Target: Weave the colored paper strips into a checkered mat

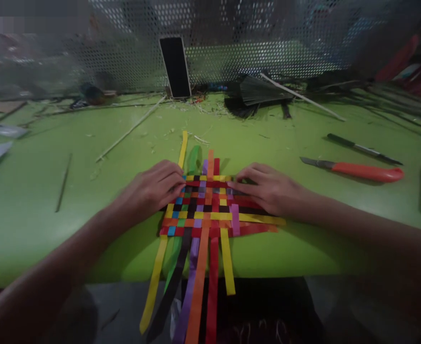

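Observation:
A woven mat of coloured paper strips [205,210] lies on the green table [35,205] in front of me, with loose strip ends hanging over the near edge. My left hand [153,188] rests on the mat's left upper corner, its fingers curled and pinching at the top yellow cross strip. From the other side, my right hand [268,186] lies on the upper right part, fingertips pressed together on the same top row near the red strip.
An orange-handled utility knife [357,169] and a dark pen-like tool [363,149] lie to the right. A phone [175,67] leans on a perforated metal screen at the back. A bundle of dark strips [257,95], thin sticks [130,129] and scraps are scattered behind.

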